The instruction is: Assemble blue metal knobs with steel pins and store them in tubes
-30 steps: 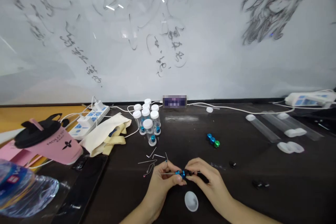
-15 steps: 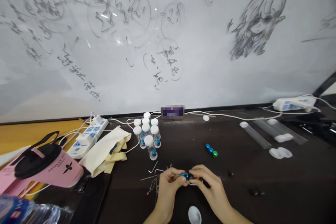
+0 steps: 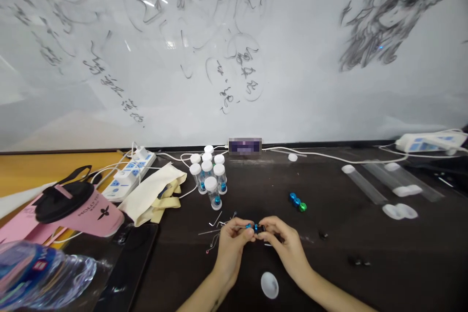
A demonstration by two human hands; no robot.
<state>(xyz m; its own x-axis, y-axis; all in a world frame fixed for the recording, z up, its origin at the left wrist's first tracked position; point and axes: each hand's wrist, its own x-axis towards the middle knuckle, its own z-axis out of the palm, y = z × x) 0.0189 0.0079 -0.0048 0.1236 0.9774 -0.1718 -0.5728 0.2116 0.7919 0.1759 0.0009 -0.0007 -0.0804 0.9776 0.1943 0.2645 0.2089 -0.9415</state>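
Note:
Close together at the front middle of the dark desk, my two hands pinch one small shiny part (image 3: 257, 228), metallic blue with a black end. My left hand (image 3: 232, 243) is closed on its blue side, and my right hand (image 3: 287, 243) is closed around its black side. Fingers cover much of the part, so its kind is hard to make out. Beside my left hand lie several thin bent metal keys and rods (image 3: 214, 224). Below my hands sits a white oval cap (image 3: 269, 285). Beyond my right hand rests a row of blue and green metallic balls (image 3: 297, 202).
Several clear tubes with white lids (image 3: 211, 185) stand upright behind my left hand. Empty clear tubes (image 3: 365, 185) lie at the right, near white caps (image 3: 399, 211). At the left are a pink cup (image 3: 98, 212), a water bottle (image 3: 47, 273), a cloth bag (image 3: 146, 195) and a power strip (image 3: 124, 183).
The view has tilted down and shifted a little left, so the desk things appear higher and further right. Both hands keep their pinch on the blue and black part.

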